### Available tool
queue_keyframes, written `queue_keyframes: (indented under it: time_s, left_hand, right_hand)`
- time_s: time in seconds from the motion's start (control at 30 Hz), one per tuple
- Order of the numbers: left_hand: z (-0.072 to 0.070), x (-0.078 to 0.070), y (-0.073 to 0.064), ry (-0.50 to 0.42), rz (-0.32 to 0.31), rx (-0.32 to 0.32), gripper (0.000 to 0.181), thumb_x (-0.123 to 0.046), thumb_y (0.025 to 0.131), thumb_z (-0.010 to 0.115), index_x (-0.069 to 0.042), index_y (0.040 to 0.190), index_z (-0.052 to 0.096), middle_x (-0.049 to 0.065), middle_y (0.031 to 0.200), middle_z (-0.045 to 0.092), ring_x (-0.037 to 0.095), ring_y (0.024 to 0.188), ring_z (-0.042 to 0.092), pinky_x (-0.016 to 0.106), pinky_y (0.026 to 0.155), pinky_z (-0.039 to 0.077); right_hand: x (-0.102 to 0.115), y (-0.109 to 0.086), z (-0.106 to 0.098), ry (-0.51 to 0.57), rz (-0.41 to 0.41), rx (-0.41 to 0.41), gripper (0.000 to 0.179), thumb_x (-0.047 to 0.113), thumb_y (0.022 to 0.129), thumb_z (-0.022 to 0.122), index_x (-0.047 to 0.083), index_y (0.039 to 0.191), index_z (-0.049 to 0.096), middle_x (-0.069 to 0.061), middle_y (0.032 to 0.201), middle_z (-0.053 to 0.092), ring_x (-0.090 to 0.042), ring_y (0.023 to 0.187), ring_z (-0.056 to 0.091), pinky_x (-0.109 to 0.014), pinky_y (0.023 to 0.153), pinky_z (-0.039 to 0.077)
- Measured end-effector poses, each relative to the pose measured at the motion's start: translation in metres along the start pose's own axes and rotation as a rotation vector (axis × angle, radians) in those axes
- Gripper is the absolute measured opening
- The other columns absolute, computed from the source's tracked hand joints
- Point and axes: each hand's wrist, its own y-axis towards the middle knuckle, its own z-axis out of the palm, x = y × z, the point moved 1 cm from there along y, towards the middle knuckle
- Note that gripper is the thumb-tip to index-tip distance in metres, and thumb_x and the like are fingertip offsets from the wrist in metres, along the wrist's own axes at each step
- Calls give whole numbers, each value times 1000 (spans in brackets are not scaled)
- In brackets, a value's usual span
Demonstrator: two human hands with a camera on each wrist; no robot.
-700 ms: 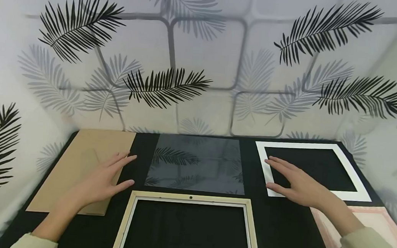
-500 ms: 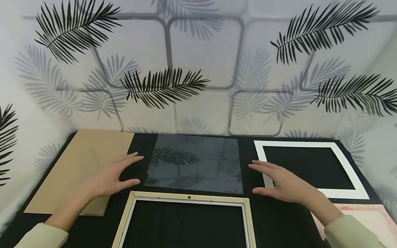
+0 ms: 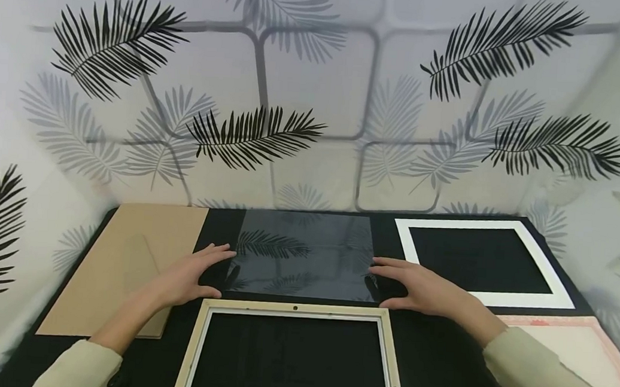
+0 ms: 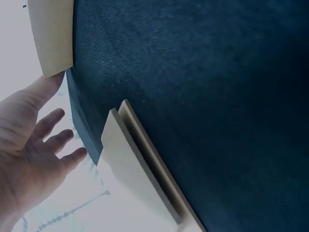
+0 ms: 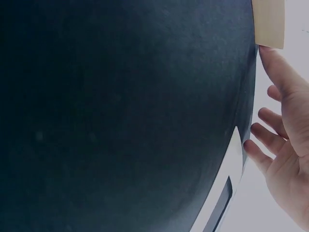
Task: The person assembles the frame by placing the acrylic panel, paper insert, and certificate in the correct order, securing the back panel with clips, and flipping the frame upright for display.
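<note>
A glossy pane (image 3: 304,271), which mirrors the leaf pattern of the wall, lies on the black cloth. At its left edge is my left hand (image 3: 185,278), thumb and fingers spread apart. My right hand (image 3: 424,290) is at the opposite edge in the same way, its fingertips meeting the pane's side in the head view. Whether either hand touches the pane cannot be told. Both thumbs are close to the far corners of a pale wooden frame (image 3: 296,309). The left wrist view shows the left palm (image 4: 29,145), and the right wrist view the right palm (image 5: 289,159), neither gripping anything.
Brown backing boards (image 3: 121,264) lie at the left, partly under my left forearm. A white mat border (image 3: 524,299) is at the back right. A pink-edged picture sheet (image 3: 574,350) lies in front of it, partly covered by my right sleeve. Patterned fabric (image 3: 316,98) hangs behind.
Both hands have moved inward, the left one rightward from over the brown boards and the right one leftward off the white mat, to the two sides of the pane.
</note>
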Motion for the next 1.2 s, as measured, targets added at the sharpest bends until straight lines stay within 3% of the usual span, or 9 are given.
queue_keyframes:
  time_s: [0.17, 0.33, 0.6, 0.83, 1.0, 1.2]
  left_hand:
    - [2, 0, 5, -15, -15, 51, 78, -17, 84, 85, -1, 150, 47, 25, 155, 37, 50, 142, 27, 66, 104, 37]
    - [2, -2, 10, -29, 4, 56, 73, -18, 87, 82, 0, 149, 47, 26, 154, 38, 52, 142, 28, 69, 106, 31]
    - [1, 2, 12, -27, 32, 76, 62, -18, 92, 77, 6, 144, 51, 25, 153, 40, 50, 140, 32, 64, 107, 34]
    - [2, 5, 13, -19, 50, 78, 57, -15, 94, 75, 10, 140, 54, 26, 151, 43, 48, 137, 40, 61, 106, 37]
    - [3, 4, 16, 17, 65, 66, 51, -13, 94, 75, 9, 136, 58, 26, 146, 49, 45, 131, 49, 57, 103, 43]
    - [3, 2, 17, 37, 33, 67, 61, -20, 87, 84, 8, 135, 59, 25, 145, 50, 45, 131, 49, 57, 103, 43]
  right_hand:
    - [-1, 2, 4, -5, -4, 15, 68, 39, 93, 76, 1, 144, 54, -25, 151, 44, -40, 133, 48, -50, 99, 49]
    - [-1, 4, 4, -13, 0, 15, 67, 39, 92, 76, 1, 143, 55, -24, 150, 45, -40, 131, 50, -49, 98, 49]
    - [-1, 8, 2, -51, 5, 17, 60, 38, 93, 76, 0, 137, 61, -21, 147, 50, -37, 129, 53, -49, 98, 50]
    - [-2, 12, -1, -89, -59, 1, 48, 31, 94, 76, -1, 129, 67, -21, 140, 57, -36, 123, 59, -48, 94, 53]
    - [-6, 14, -1, -95, -108, -15, 33, 20, 94, 75, 1, 120, 72, -18, 131, 64, -29, 111, 67, -39, 83, 57]
    - [-9, 16, -1, -110, -160, -52, 25, 15, 94, 74, -1, 114, 75, -16, 123, 69, -28, 105, 69, -36, 78, 58]
